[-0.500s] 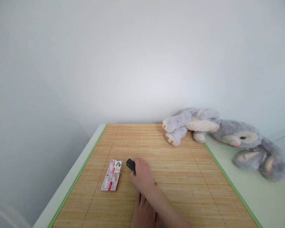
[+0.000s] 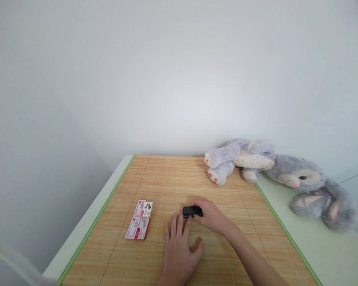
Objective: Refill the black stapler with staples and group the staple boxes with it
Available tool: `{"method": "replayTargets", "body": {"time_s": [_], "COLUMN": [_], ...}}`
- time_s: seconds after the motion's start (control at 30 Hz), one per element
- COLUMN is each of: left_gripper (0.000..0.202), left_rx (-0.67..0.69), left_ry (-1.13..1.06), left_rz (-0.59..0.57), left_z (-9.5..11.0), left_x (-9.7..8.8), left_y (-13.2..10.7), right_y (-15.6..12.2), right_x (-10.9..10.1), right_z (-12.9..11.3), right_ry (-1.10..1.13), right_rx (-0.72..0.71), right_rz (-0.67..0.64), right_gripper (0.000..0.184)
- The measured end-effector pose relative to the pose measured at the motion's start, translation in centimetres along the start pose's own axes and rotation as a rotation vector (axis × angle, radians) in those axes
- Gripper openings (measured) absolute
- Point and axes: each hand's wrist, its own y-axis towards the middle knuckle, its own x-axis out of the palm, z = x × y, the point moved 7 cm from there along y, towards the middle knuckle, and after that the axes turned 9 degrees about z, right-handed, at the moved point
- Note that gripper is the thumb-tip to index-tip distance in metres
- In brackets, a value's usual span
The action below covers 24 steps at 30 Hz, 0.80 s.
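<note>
Right hand [image 2: 210, 216] grips black stapler [image 2: 191, 209] at its 3 o'clock end, fingers curled, above mat [image 2: 167, 178], bamboo, green-edged. Left hand [image 2: 179, 252] at 7 o'clock of stapler, palm down, fingers spread; fingertips [image 2: 189, 218] right by stapler, contact unclear. Boxes [image 2: 139, 220], white/red, close together on mat at 9 o'clock. Plush [image 2: 253, 159], grey, lying at 2 o'clock, partly on mat, partly on table [image 2: 331, 242]. Wall [image 2: 179, 79] at 12 o'clock, pale.

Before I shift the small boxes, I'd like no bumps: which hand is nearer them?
Left. The left hand is right of the boxes, not touching; the right hand, holding a black stapler, is farther right.
</note>
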Motion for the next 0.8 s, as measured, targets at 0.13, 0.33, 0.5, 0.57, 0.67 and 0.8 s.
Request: {"method": "replayTargets", "body": {"time_s": [0.13,0.33,0.5,0.57,0.67,0.8], "left_gripper": [0.067,0.074,0.072,0.068,0.065,0.072], "left_rx": [-0.013,-0.032,-0.04,-0.045,-0.045,-0.066], "left_ry": [0.019,0.02,0.018,0.014,0.007,-0.01], "left_rz": [-0.03,-0.037,-0.059,-0.069,-0.087,-0.086], "left_z": [-0.2,-0.3,-0.2,-0.3,-0.3,-0.3], "left_x": [0.6,0.6,0.7,0.8,0.9,0.7], "left_y": [-0.1,-0.1,0.0,-0.1,-0.1,0.0], "right_y": [1.7,2.5,1.8,1.9,2.6,3.0], "right_x": [0.2,-6.2,-4.9,-1.8,1.1,0.1], "right_z": [-1.6,-0.9,-0.8,-1.3,-1.9,-2.0], "right_ry": [0.008,0.016,-0.084,-0.117,-0.135,-0.114], "right_rx": [-0.072,-0.09,-0.133,-0.149,-0.152,-0.17], "right_rz": [-0.013,0.128,0.003,-0.089,-0.1,-0.089], "right_gripper": [0.024,0.033,0.039,0.034,0.024,0.022]}}
